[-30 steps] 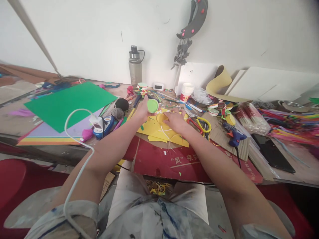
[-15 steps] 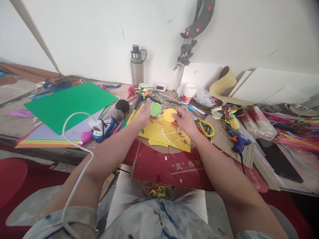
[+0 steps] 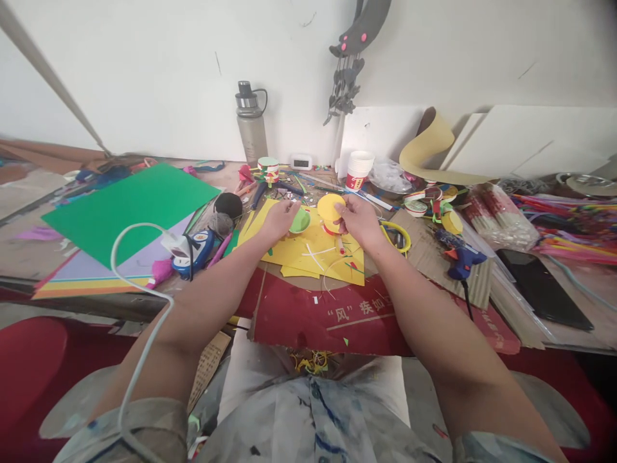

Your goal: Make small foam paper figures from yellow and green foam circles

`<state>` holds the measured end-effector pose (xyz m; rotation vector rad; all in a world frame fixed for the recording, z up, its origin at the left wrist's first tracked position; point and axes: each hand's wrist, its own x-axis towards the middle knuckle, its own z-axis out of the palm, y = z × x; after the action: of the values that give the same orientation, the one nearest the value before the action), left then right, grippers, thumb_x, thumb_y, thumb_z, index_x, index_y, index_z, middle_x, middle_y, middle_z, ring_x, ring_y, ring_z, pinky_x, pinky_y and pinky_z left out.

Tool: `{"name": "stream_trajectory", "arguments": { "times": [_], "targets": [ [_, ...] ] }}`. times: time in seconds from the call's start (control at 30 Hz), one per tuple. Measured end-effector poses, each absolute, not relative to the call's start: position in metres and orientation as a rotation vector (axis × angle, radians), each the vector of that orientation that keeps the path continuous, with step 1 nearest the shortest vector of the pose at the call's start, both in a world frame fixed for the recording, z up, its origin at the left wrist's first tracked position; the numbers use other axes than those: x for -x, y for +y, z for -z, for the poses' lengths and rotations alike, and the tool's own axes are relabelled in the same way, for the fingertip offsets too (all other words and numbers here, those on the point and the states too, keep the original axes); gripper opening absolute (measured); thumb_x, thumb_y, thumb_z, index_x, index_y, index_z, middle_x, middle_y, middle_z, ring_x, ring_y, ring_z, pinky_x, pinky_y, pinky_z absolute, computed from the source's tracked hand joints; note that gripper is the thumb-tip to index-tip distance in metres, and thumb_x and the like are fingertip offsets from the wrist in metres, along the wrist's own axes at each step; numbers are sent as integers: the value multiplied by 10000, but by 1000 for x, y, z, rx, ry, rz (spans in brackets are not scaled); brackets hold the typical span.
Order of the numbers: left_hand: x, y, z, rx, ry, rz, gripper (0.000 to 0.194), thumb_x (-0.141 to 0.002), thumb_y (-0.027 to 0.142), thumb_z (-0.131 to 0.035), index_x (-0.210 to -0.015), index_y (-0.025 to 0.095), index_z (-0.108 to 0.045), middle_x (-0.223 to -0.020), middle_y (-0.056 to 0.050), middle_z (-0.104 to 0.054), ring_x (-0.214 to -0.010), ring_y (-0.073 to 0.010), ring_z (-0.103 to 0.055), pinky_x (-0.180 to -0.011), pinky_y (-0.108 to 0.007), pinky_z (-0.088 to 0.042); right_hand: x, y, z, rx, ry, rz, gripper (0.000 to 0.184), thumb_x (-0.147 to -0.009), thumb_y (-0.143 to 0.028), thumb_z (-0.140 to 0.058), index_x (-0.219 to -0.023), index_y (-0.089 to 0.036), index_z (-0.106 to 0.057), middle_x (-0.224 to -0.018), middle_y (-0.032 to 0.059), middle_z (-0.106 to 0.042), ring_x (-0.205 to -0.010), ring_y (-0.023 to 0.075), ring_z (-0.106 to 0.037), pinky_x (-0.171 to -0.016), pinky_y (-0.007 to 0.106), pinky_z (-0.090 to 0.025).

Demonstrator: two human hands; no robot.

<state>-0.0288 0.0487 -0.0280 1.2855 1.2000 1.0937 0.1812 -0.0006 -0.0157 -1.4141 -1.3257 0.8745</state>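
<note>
Up comes yellow disc (image 3: 330,206), pinched in right hand (image 3: 360,222) | green disc (image 3: 301,221) dips, left hand (image 3: 278,220) at its edge, grip unclear | yellow sheets (image 3: 289,249) beneath

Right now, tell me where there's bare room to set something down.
The green sheet offers room, left of the black ball. The red cardboard has some between the yellow sheets and its near edge, scraps aside. Crowded: beyond the right hand, around the paper cups.

Green disc (image 3: 301,222), yellow disc (image 3: 330,206) in hands (image 3: 279,220) (image 3: 361,222)
</note>
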Motion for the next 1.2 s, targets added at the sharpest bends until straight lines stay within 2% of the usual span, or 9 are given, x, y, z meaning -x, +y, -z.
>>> {"name": "stream_trajectory", "arguments": {
  "times": [0.2,0.43,0.5,0.6,0.7,0.8,0.9,1.0,1.2],
  "targets": [
    [30,43,26,-1913,1365,-961,507,-976,286,-716,-512,208,-527,-570,-1,-514,-605,-157,-436,-622,-296,-298,-188,2,19,1432,-1299,-752,153,-972,-376,-661,-1008,-227,-652,-605,-65,-575,-483,131,-537,-476,237,-395],
    [33,42,22,-1953,1345,-1127,372,-934,266,-779,-591,211,-646,-733,-63,-655,-868,-234,-625,-852,-298,-453,-186,2,27,1439,-1358,-747,268,-955,-372,-627,-1175,-226,-672,-543,-89,-526,-447,159,-512,-488,271,-394],
    [32,42,18,-1880,1276,-1156,422,-1002,258,-713,-594,196,-622,-738,-58,-671,-835,-200,-630,-826,-284,-458,-182,-2,27,1398,-1394,-762,281,-956,-396,-632,-1183,-233,-663,-540,-92,-518,-439,156,-498,-484,275,-381],
    [27,37,15,-1602,1048,-1047,375,-1095,394,-616,-813,173,-725,-761,-48,-721,-688,-140,-632,-673,-253,-447,-175,-10,25,1333,-1457,-793,340,-949,-492,-675,-1190,-254,-645,-568,-86,-540,-449,151,-496,-482,278,-379],
    [21,30,13,-1454,821,-934,380,-1021,493,-749,-841,162,-700,-659,-6,-649,-581,-101,-591,-586,-226,-432,-169,-18,21,1305,-1505,-795,396,-947,-555,-695,-1208,-266,-625,-580,-81,-550,-460,155,-500,-490,286,-390],
    [21,31,9,-1370,807,-967,342,-925,396,-883,-810,146,-681,-644,19,-632,-524,-64,-539,-547,-214,-416,-164,-22,20,1266,-1508,-813,474,-964,-619,-678,-1264,-265,-584,-627,-66,-590,-487,162,-527,-506,296,-413],
    [30,41,1,-1167,816,-1183,261,-991,284,-788,-817,150,-647,-679,16,-645,-540,-63,-567,-543,-211,-409,-162,-22,21,1210,-1507,-830,507,-989,-672,-630,-1292,-270,-571,-771,-24,-672,-566,169,-579,-529,301,-434],
    [43,54,-9,-957,745,-1413,125,-1024,277,-685,-978,161,-676,-828,-16,-731,-607,-74,-608,-577,-220,-440,-158,-23,23,1260,-1608,-733,362,-1004,-578,-643,-1163,-254,-668,-855,17,-712,-701,192,-638,-632,327,-495],
    [57,64,-15,-820,710,-1618,250,-1058,427,-634,-1076,180,-665,-808,-27,-711,-651,-98,-622,-580,-250,-449,-132,-29,19,1315,-1966,-527,166,-997,-279,-634,-1070,-220,-772,-1047,75,-796,-929,231,-693,-873,383,-534]
  ]
}}
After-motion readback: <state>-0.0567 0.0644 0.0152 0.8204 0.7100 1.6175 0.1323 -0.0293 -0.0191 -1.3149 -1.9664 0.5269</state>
